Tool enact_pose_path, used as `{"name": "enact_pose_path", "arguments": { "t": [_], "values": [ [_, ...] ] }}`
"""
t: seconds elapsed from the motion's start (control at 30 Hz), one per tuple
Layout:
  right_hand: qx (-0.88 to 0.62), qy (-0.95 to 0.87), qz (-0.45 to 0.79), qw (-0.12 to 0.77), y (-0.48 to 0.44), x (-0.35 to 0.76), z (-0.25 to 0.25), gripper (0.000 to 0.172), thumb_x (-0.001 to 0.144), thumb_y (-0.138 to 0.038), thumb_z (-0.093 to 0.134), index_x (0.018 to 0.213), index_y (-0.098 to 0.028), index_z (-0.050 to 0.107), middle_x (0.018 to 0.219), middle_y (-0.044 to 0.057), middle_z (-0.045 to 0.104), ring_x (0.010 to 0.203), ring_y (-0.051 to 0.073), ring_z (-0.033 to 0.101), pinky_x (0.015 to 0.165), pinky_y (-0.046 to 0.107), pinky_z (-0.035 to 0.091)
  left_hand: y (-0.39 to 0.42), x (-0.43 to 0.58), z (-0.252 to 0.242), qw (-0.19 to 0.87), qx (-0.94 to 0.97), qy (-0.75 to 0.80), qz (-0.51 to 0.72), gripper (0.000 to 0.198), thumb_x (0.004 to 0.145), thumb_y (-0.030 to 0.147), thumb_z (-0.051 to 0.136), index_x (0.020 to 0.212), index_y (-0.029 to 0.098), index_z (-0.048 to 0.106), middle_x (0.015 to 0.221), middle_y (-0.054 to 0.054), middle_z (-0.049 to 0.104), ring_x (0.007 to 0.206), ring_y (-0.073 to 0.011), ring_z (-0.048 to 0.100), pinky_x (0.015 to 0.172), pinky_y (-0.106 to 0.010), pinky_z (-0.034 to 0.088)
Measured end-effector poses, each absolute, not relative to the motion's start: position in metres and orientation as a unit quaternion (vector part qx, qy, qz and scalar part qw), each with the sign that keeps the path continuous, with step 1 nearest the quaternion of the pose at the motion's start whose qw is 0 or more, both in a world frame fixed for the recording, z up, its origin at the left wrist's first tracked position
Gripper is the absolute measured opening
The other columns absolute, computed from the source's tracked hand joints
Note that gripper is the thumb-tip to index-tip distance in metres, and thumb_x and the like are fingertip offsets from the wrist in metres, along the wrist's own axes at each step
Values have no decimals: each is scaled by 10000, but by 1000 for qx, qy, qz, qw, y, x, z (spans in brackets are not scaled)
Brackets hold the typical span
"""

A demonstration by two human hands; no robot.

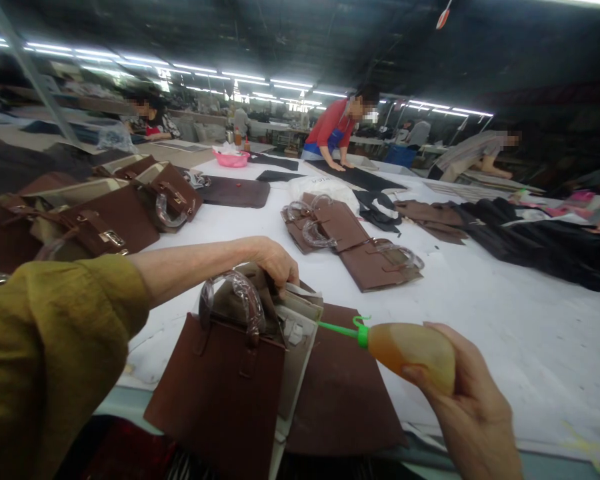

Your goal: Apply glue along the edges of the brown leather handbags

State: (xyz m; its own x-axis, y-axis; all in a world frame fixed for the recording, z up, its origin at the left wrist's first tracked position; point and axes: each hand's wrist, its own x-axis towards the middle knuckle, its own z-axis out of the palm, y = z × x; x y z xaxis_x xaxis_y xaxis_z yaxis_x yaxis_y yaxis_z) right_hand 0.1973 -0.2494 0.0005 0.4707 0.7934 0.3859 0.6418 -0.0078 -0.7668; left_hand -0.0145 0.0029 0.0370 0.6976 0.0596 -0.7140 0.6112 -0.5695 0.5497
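A brown handbag (220,393) stands at the table's near edge, its side unjoined and its pale inner lining (300,333) showing. Plastic wrap covers its arched handle (235,287). My left hand (277,263) reaches over the bag, fingers closed on the top of the lining; the fingertips are partly hidden. In my right hand (473,393) is a squeeze bottle (413,353) of amber liquid, held on its side. Its green nozzle (337,329) points left, with the tip at the lining's edge. Behind the nozzle a flat brown panel (345,393) lies spread out from the bag.
More brown handbags (110,220) stand on the left, and others (350,240) lie beyond my left hand. Black fabric (545,233) is heaped at the right. A pink basin (231,159) sits farther back. Across the white table (505,320) a person in red (327,127) leans over dark material.
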Motion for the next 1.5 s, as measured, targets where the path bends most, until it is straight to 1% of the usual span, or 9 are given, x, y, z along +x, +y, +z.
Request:
{"name": "enact_pose_path", "arguments": {
  "t": [0.1, 0.2, 0.4, 0.6, 0.73, 0.93, 1.1, 1.27, 1.5],
  "values": [
    [-711, -463, 148, 508, -245, 200, -1, 474, 699, -506, 691, 1084, -257, 571, 1027, -3, 603, 889, 219, 566, 723, 258, 503, 1, -14, 38, 414, 826, 194, -330, 357, 606, 214, 589, 941, 152, 696, 732, 7, 679, 639, -154, 554, 562, -228, 462],
    [-699, -428, 218, 529, -238, 201, -5, 516, 663, -502, 721, 1083, -244, 567, 1013, 9, 602, 897, 235, 562, 695, 278, 521, 2, -14, 38, 412, 828, 187, -330, 377, 616, 223, 597, 973, 150, 693, 742, 5, 686, 654, -159, 560, 559, -224, 464],
    [-692, -402, 285, 528, -235, 205, -14, 565, 654, -513, 729, 1105, -220, 554, 944, 27, 613, 825, 245, 575, 615, 288, 529, 6, -15, 30, 439, 814, 186, -332, 390, 621, 241, 609, 998, 182, 691, 774, 13, 702, 671, -158, 578, 622, -232, 491],
    [-690, -436, 266, 513, -240, 206, -14, 495, 666, -495, 730, 1065, -249, 574, 960, 1, 607, 821, 224, 563, 654, 288, 506, 1, -11, 33, 418, 828, 181, -327, 342, 607, 216, 606, 927, 138, 700, 717, 10, 685, 670, -152, 557, 578, -210, 463],
    [-707, -447, 236, 494, -244, 205, -11, 508, 632, -509, 741, 1045, -259, 583, 915, -10, 613, 791, 217, 569, 668, 284, 503, -5, -10, 40, 427, 825, 178, -324, 325, 609, 214, 592, 909, 156, 705, 718, 17, 682, 660, -145, 546, 566, -206, 451],
    [-720, -475, 216, 458, -253, 199, -8, 508, 625, -521, 727, 1030, -245, 597, 959, 6, 632, 854, 232, 587, 725, 279, 508, -5, -9, 39, 406, 827, 199, -335, 335, 618, 192, 583, 926, 165, 711, 682, 18, 671, 632, -149, 546, 565, -220, 455],
    [-719, -475, 234, 450, -260, 193, -11, 508, 632, -516, 728, 1032, -231, 597, 953, 12, 645, 838, 229, 605, 695, 256, 522, -4, -8, 41, 392, 842, 177, -327, 344, 620, 210, 594, 939, 200, 719, 696, 32, 679, 657, -146, 552, 586, -209, 459],
    [-716, -491, 231, 439, -267, 188, -13, 453, 669, -493, 717, 1033, -248, 603, 958, 1, 651, 816, 206, 614, 658, 217, 528, -6, -10, 42, 377, 843, 188, -335, 369, 639, 208, 581, 987, 186, 703, 718, 26, 679, 679, -147, 552, 595, -206, 457],
    [-717, -515, 227, 412, -280, 184, -21, 446, 677, -481, 723, 1062, -292, 603, 986, -7, 660, 828, 216, 618, 666, 236, 532, -4, -9, 38, 385, 841, 189, -330, 305, 641, 198, 597, 921, 190, 714, 649, 30, 654, 642, -146, 537, 605, -222, 451]
  ]
}}
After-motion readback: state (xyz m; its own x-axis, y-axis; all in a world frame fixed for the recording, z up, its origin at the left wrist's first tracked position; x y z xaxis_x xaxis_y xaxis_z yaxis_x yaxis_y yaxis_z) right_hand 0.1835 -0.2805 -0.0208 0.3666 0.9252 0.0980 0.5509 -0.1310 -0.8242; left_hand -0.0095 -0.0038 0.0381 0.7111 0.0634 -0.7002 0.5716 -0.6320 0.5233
